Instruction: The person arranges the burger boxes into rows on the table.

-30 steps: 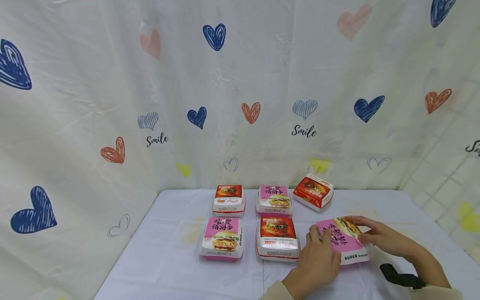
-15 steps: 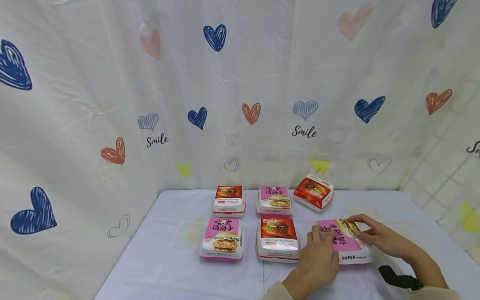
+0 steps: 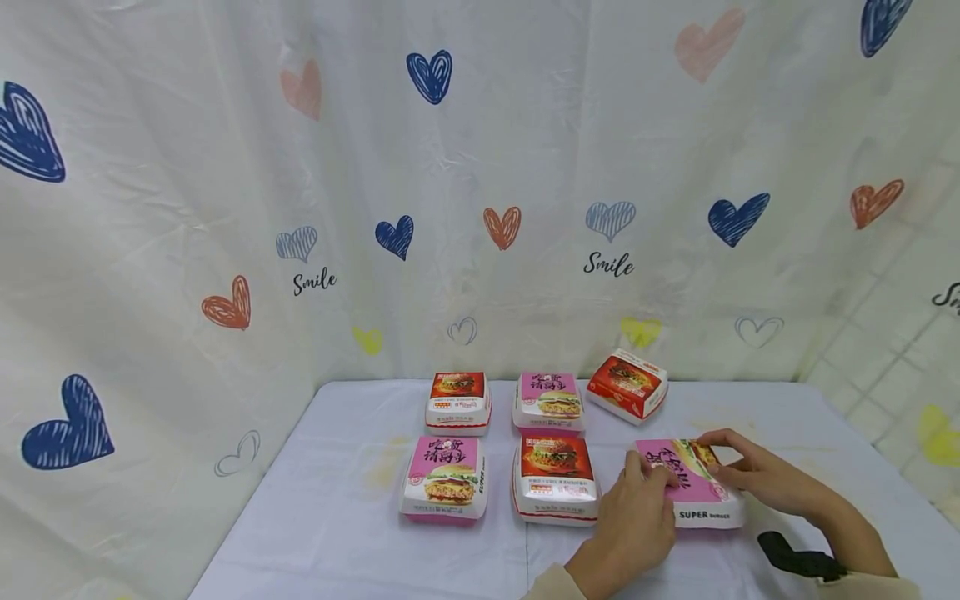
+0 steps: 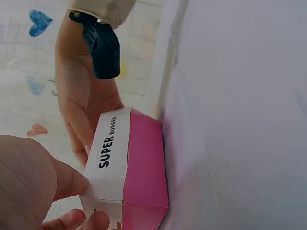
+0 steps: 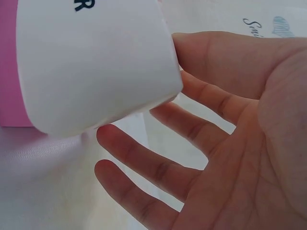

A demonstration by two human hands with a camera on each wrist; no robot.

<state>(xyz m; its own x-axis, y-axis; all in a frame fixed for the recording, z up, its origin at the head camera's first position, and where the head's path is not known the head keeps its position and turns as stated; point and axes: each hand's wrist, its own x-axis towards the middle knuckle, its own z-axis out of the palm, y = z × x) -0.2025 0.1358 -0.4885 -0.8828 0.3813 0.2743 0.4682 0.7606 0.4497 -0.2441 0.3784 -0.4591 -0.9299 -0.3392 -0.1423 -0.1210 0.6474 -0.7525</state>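
Observation:
A pink-and-white burger box [image 3: 701,504] with "SUPER BURGER" on its side sits at the right of the table, between both hands. My left hand [image 3: 633,517] grips its left side, thumb at the near corner and fingers over the far side. With thumb and fingertips, my right hand [image 3: 780,479] holds the far right corner. In the left wrist view, the pink base of the box [image 4: 144,167] rests on the white cloth, lid down. The right wrist view has the thumb and index finger of the right hand [image 5: 225,110] touching the white lid edge [image 5: 100,67], while the other fingers spread below.
Left of the hands stand a red-and-white burger box [image 3: 557,479] and a pink one [image 3: 442,482]. Behind them are another red box [image 3: 457,404], a pink box [image 3: 549,402] and a tilted-angle red box [image 3: 628,385]. A heart-print curtain [image 3: 525,308] hangs behind the table.
The held burger box has turned slightly, so its "SUPER BURGER" side now faces the front edge more squarely. Both hands have kept their hold and barely shifted; the other boxes stay put.

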